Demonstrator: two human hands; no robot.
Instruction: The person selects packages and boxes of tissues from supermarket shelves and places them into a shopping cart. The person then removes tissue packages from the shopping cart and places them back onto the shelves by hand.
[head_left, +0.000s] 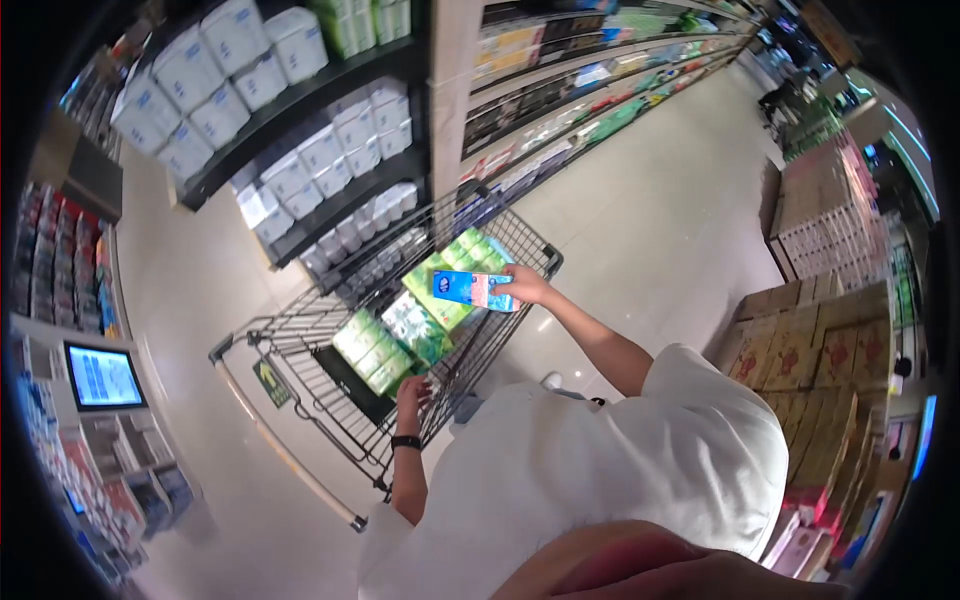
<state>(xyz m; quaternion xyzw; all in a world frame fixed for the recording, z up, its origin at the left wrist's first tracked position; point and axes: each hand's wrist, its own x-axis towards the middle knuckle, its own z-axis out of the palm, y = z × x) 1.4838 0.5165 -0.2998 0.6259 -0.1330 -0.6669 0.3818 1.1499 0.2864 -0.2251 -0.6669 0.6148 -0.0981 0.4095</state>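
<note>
My right hand (524, 286) is closed on a blue and white package (455, 286), held over the far part of a wire shopping cart (300, 345). Beside the cart's near side is my left hand (413, 392), with a black band on the wrist; its fingers are loosely curled and apart, and nothing shows in them. Inside the cart lie a light green multipack (372, 352), a green and white pack (412, 322) and more green packs (474, 250) partly behind the held package.
Shelves of white packages (320, 155) stand beyond the cart. A long stocked shelf (590, 85) runs along the aisle to the upper right. Stacked cartons (800, 360) are on the right. At the left are a lit screen (104, 376) and a goods rack (60, 255).
</note>
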